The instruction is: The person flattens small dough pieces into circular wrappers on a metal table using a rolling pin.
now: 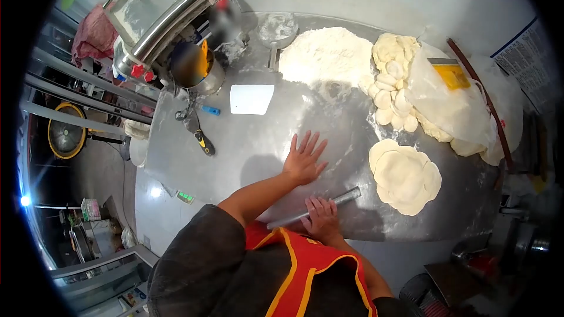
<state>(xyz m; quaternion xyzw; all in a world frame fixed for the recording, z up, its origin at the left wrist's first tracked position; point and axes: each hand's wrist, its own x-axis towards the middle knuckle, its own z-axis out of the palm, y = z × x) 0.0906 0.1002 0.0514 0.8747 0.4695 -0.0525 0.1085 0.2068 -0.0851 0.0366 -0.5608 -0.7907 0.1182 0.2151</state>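
One apron [317, 252]; right hand [321, 217] on seemingly one rod [348, 196].

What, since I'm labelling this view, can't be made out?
All in the head view:
Middle of the rod: hidden by the right hand, as is how firmly it grips.
How much dough lies under the sheet: hidden by it.
Contents of the pot: blurred.
Wording on the notice: too small.

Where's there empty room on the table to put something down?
Bare tabletop lies between the black-and-yellow handle and the left hand, and between that hand and the stacked dough rounds. It's crowded at upper right: the flour heap, small dough pieces and plastic sheet sit close together.
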